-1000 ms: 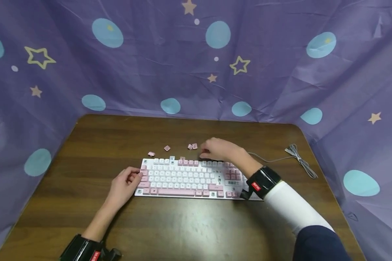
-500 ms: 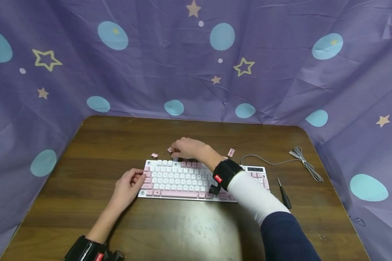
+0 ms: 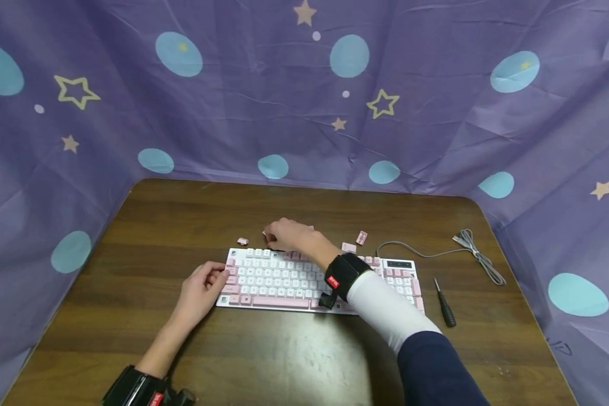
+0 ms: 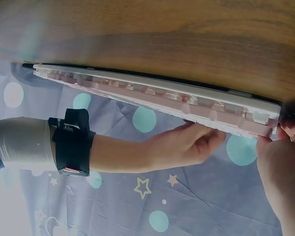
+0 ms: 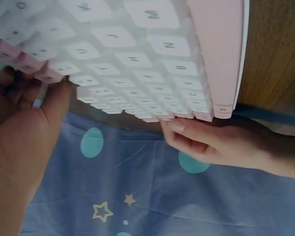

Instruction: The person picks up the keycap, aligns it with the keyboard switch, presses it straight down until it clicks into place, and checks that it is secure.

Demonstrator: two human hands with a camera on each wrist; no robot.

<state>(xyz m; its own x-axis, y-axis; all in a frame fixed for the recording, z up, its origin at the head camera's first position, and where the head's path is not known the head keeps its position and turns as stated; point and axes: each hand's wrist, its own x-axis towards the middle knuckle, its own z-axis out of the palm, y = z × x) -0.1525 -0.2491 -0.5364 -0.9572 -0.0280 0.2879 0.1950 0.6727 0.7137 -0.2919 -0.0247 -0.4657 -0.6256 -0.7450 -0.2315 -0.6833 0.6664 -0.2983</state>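
Note:
A white and pink keyboard (image 3: 279, 302) lies across the middle of the table. My left hand (image 3: 198, 292) grips its left edge, thumb on the near side, as the left wrist view also shows at the keyboard's end. Over the back row, left of the middle, my right hand (image 3: 286, 234) has its fingers curled down behind the keys. Between those fingers, a small pale keycap (image 5: 40, 94) shows in the right wrist view, mostly hidden by them. Loose pink keycaps lie behind the keyboard: one keycap (image 3: 242, 241) left of the right hand, another keycap (image 3: 362, 237) to its right.
A black-handled screwdriver (image 3: 445, 309) lies right of the keyboard. The keyboard's grey cable (image 3: 479, 259) is bundled at the back right. A pale pink piece (image 3: 348, 247) sits behind the keyboard near the right forearm. A patterned purple cloth (image 3: 304, 135) hangs around the table.
My right hand has moved left along the keyboard's back edge and lowered its fingers there. The screwdriver and right end of the keyboard have come into view. My left hand keeps its grip.

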